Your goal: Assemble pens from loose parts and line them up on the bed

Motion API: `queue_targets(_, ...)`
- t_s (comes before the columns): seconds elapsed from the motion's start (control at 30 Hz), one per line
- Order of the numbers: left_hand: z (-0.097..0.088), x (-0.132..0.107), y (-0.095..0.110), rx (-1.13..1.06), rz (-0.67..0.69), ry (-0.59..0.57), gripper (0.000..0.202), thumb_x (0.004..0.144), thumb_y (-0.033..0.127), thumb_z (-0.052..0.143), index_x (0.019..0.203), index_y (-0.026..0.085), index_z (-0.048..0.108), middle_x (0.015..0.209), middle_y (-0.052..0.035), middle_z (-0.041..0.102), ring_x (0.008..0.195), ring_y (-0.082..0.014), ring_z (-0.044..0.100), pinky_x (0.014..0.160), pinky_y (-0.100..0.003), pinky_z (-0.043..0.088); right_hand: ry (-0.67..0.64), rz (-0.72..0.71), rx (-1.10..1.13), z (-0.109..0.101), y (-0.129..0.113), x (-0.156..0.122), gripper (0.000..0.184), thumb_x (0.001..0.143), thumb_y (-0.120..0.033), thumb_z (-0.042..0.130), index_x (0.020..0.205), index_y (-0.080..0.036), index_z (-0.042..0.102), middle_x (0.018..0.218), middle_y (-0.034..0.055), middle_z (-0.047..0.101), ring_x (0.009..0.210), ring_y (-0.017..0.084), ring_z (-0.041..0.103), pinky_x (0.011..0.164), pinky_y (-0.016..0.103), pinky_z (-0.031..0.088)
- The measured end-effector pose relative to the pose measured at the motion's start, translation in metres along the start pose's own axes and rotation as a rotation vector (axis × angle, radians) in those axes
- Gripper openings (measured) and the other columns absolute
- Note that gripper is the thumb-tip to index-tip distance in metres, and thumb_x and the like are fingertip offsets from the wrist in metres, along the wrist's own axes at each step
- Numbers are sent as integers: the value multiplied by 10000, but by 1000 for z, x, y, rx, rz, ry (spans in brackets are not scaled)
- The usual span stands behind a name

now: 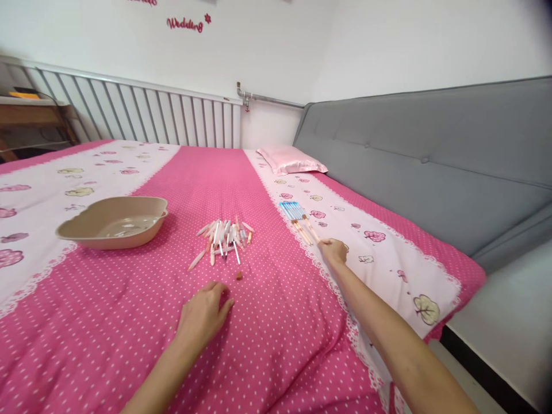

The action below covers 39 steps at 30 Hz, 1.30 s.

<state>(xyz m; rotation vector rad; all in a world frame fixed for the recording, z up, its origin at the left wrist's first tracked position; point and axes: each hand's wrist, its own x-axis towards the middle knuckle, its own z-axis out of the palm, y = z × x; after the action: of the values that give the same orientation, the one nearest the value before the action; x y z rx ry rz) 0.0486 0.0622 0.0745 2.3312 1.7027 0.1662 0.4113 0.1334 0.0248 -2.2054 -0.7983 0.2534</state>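
The fingers of the right hand (334, 251) are curled in and bunched together, their tips meeting the near end of the row of blue-capped pens (297, 218). Whether they actually pinch a pen or only touch it cannot be told from this angle. That row lies to the right of the loose pile of pens (224, 236), well apart from it, on the pale flowered stripe of the bedsheet (267, 345). Its blue caps point away from the person and its orange-tipped ends point toward the hand. The right forearm stretches out long from the lower right corner.

The fingers of the left hand (202, 313) lie close together, slightly bent, with the palm down on the dotted pink cloth and nothing held. This hand rests on the near side of the pile, apart from it. A small brown cap (238, 276) sits between the fingertips and the pile, just beside the fingertips but not touched.

The pile itself is a tangle of white and peach pens lying crosswise in the middle of the bed. Left of the pile stands a beige plastic basin (112, 221). Beyond the pile and to its right, a pink pillow (291, 161) lies against a grey padded headboard (431, 155). Far behind the pile, a white slatted rail (129, 109) runs along the wall.
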Motion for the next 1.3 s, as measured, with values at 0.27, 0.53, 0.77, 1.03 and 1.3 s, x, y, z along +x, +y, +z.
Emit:
queue_targets(0.27,0,2,0,-9,5,-9,242,865,279,411,1007,161,568,1078,-86,605,929,-216,599,785,-308,431,-41,30,-79,10,0,13,198,632,-366,644,774,-258,731,841,45,698,751,201,627,637,259,451)
queue_targets(0.53,0,2,0,4,-3,-13,240,863,283,412,1005,166,567,1082,-90,601,929,-215,601,765,-299,436,-41,13,-98,15,-2,19,225,612,-388,656,755,-233,734,843,63,697,747,201,634,632,252,449)
queue_targets(0.77,-1,2,0,-2,5,-16,223,862,274,420,989,169,570,1070,-90,606,921,-207,604,765,-290,434,-16,-21,-76,18,-1,23,204,593,-367,662,717,-221,734,810,72,703,683,186,631,592,242,438)
queue_targets(1.03,0,0,-1,-9,8,-3,226,863,270,420,994,163,570,1069,-92,605,923,-207,599,767,-295,434,-7,-36,-62,19,1,24,235,593,-412,673,732,-233,737,816,59,705,677,183,628,584,242,432)
queue_targets(1.3,-2,-1,2,9,-2,-13,221,864,273,424,992,168,571,1073,-88,605,919,-206,602,752,-291,433,-47,-59,-56,20,2,22,283,639,-448,647,812,-244,739,872,44,706,745,198,634,597,245,430)
